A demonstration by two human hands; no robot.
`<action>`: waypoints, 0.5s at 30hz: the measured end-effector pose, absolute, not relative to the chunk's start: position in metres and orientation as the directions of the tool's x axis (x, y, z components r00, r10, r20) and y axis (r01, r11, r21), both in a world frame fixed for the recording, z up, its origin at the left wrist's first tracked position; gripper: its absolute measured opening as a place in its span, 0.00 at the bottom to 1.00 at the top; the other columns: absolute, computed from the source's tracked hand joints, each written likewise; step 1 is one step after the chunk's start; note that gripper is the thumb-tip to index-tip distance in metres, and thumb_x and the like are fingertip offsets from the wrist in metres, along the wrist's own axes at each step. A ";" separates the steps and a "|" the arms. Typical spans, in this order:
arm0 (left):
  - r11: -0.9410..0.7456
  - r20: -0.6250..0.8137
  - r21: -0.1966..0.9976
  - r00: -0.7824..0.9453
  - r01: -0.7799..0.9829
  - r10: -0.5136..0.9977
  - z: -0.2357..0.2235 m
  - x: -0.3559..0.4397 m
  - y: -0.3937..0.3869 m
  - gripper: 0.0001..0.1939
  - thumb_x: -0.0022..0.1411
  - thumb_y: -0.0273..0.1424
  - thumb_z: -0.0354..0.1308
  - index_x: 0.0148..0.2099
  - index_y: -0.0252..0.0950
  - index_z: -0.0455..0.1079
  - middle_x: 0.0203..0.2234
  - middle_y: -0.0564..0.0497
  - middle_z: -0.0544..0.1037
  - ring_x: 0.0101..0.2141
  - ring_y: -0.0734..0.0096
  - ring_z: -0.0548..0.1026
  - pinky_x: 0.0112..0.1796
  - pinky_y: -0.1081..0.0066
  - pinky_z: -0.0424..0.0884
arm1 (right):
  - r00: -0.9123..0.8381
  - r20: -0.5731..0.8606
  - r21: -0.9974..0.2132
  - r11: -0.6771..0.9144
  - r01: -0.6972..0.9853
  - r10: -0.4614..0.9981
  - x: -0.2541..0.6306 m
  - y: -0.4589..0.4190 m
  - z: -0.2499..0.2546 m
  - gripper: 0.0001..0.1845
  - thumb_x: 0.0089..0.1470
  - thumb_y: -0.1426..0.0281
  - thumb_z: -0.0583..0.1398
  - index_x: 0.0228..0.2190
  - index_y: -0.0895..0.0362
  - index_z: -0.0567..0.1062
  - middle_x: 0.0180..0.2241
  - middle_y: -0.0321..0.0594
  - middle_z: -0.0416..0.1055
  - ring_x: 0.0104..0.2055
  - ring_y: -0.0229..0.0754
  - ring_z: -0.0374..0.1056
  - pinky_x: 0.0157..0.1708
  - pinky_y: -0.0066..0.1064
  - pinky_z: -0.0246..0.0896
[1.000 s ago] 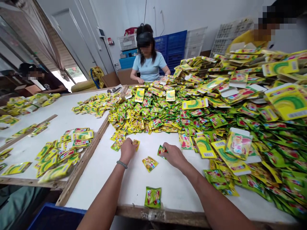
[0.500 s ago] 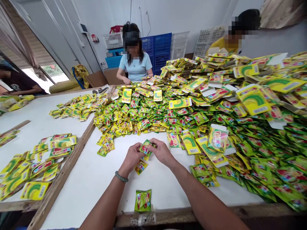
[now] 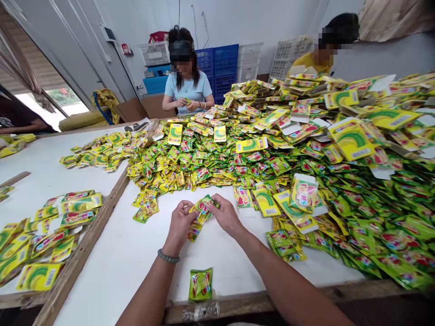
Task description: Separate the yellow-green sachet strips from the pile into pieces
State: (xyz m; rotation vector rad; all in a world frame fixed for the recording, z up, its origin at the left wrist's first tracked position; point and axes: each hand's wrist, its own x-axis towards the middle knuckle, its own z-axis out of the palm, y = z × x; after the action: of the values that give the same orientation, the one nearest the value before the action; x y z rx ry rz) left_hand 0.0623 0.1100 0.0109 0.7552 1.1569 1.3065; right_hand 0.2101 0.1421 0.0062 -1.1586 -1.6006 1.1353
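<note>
My left hand (image 3: 179,222) and my right hand (image 3: 226,216) meet above the white table (image 3: 136,253), both gripping a small bunch of green and yellow sachets (image 3: 203,209). Another sachet (image 3: 194,230) lies on the table just under my left hand. A single green sachet (image 3: 201,284) rests near the table's front edge. A huge heap of the same sachets and yellow cards (image 3: 306,154) covers the table beyond and to the right of my hands.
A wooden rail (image 3: 84,251) divides this table from a left table with filled yellow cards (image 3: 50,231). One person in a light blue shirt (image 3: 186,88) and another in yellow (image 3: 322,50) work at the far side. Blue crates (image 3: 220,68) stand behind.
My hands came off the table, each with a sachet, and joined in the middle. They now hold the sachets together a little higher. The view has shifted slightly to the right.
</note>
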 end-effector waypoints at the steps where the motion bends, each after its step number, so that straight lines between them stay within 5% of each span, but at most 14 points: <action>1: 0.150 -0.192 0.941 -0.114 -0.304 0.975 0.012 0.065 0.109 0.18 0.44 0.28 0.66 0.35 0.38 0.60 0.20 0.59 0.73 0.20 0.76 0.71 0.23 0.77 0.65 | -0.199 0.113 -0.959 0.159 0.234 0.973 0.209 0.141 0.005 0.10 0.53 0.61 0.56 0.29 0.55 0.68 0.26 0.33 0.67 0.28 0.36 0.60 0.28 0.25 0.54; 8: 0.178 -0.220 0.935 -0.108 -0.307 0.970 0.023 0.068 0.102 0.17 0.45 0.34 0.67 0.34 0.35 0.64 0.24 0.55 0.77 0.25 0.75 0.74 0.28 0.76 0.68 | -0.126 0.189 -0.885 0.224 0.407 0.974 0.202 0.132 0.011 0.07 0.52 0.64 0.56 0.26 0.54 0.67 0.23 0.33 0.64 0.26 0.36 0.59 0.28 0.25 0.52; 12: 0.272 -0.303 0.931 -0.101 -0.241 0.948 0.018 0.061 0.107 0.20 0.40 0.36 0.69 0.34 0.35 0.65 0.23 0.54 0.77 0.24 0.70 0.75 0.26 0.73 0.69 | -0.202 -0.084 -0.973 -0.037 0.228 0.976 0.205 0.135 0.012 0.12 0.49 0.61 0.59 0.32 0.56 0.69 0.23 0.32 0.66 0.24 0.34 0.60 0.23 0.23 0.53; 15: 0.290 -0.293 0.956 -0.080 -0.050 0.953 0.015 0.055 0.108 0.21 0.41 0.41 0.67 0.34 0.35 0.66 0.25 0.52 0.77 0.27 0.65 0.76 0.29 0.69 0.71 | -0.266 -0.161 -0.940 -0.066 0.334 0.950 0.212 0.134 0.020 0.13 0.44 0.61 0.62 0.23 0.58 0.69 0.18 0.30 0.61 0.21 0.32 0.55 0.20 0.23 0.49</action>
State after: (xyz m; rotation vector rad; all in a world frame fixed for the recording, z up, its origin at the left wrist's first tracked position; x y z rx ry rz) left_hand 0.0553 0.1079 0.0153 0.9190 1.3692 1.0658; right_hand 0.2118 0.1344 0.0201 -1.3895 -1.6223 1.3468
